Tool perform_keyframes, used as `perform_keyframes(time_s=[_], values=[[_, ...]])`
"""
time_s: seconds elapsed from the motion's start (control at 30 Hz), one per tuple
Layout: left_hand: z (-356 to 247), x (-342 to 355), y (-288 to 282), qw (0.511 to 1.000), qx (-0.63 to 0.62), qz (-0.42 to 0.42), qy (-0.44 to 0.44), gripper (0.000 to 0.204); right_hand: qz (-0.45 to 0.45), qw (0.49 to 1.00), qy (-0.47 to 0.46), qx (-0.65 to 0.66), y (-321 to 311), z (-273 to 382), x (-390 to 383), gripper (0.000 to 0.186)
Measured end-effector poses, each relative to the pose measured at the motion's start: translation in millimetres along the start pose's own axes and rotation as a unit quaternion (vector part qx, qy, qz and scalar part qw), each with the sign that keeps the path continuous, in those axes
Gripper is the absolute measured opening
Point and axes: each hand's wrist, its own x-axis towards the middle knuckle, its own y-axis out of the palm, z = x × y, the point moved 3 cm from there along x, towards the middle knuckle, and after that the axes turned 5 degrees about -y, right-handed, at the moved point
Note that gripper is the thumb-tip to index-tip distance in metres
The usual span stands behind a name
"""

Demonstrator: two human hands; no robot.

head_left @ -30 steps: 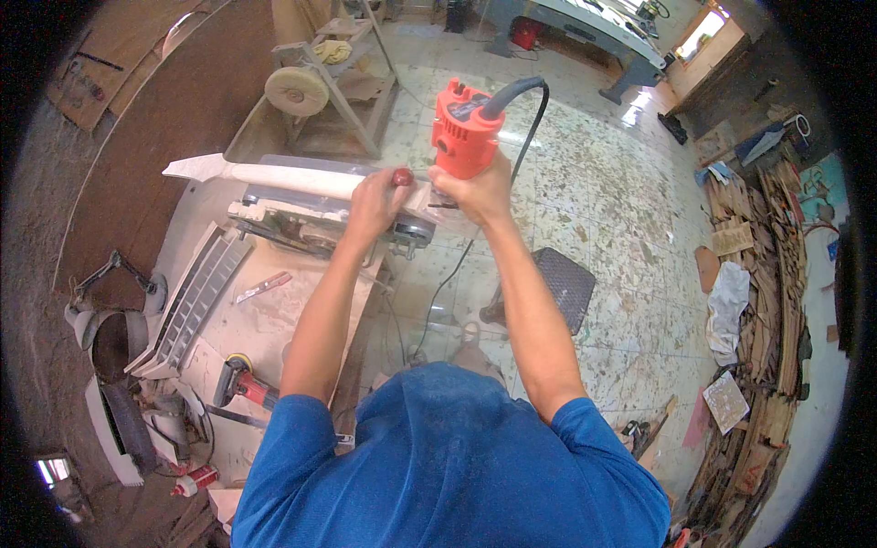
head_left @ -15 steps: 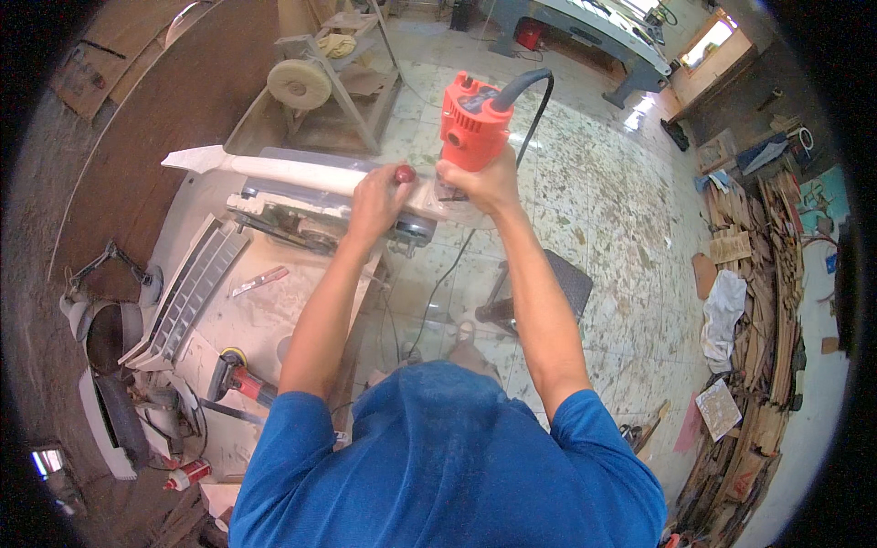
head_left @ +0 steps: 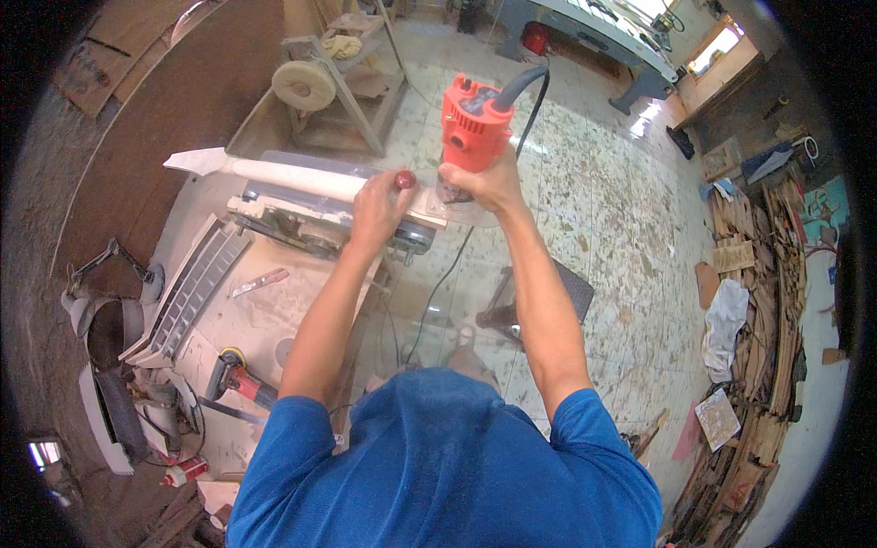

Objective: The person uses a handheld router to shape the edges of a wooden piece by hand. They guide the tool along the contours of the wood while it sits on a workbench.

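Note:
My right hand [head_left: 484, 183] is closed around an orange router [head_left: 475, 123] with a grey hose or cord rising from its top, its clear base [head_left: 461, 210] over the right end of a long white workpiece [head_left: 288, 175]. My left hand [head_left: 379, 205] is closed at a round red knob [head_left: 405, 180] beside the router, its fingers lying over the workpiece. The workpiece, with a flared left end, rests along a clamping bench or machine [head_left: 320, 228] with black round fittings. What lies under the router is partly hidden.
Left is a dusty board [head_left: 256, 320] with a slatted piece [head_left: 183, 292], a small tool [head_left: 260, 281] and a red polisher [head_left: 242, 384]. A wheeled-disc stand [head_left: 301, 87] is behind, a grey machine table [head_left: 585, 36] at top, a black stool [head_left: 571, 288] right, and stacked wood [head_left: 758, 365] along the right wall.
The router and my right hand have shifted a little to the right. My left hand stays at the knob, and more of the workpiece's right end shows below the router.

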Motion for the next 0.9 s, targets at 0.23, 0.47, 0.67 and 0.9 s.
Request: perform_keyframes(time_s=[0.23, 0.47, 0.67, 0.9], values=[[0.9, -0.3, 3.1, 0.999, -0.043, -0.023, 0.02, 0.029, -0.009, 1.0, -0.009, -0.005, -1.4, -4.3, 0.7, 0.045], [3.7, -0.6, 2.0, 0.999, -0.029, -0.008, 0.024, 0.029, -0.002, 0.999, 0.027, -0.019, -0.2, -7.2, -4.9, 0.045], [1.6, 0.1, -1.1, 0.999, -0.025, 0.019, 0.009, 0.03, -0.027, 0.998, 0.032, -0.04, 4.7, 2.5, -14.3, 0.041], [9.7, 4.6, 0.1, 0.998, -0.042, 0.041, 0.035, 0.034, -0.078, 0.996, 0.023, -0.043, 13.5, 11.2, -25.4, 0.039]])
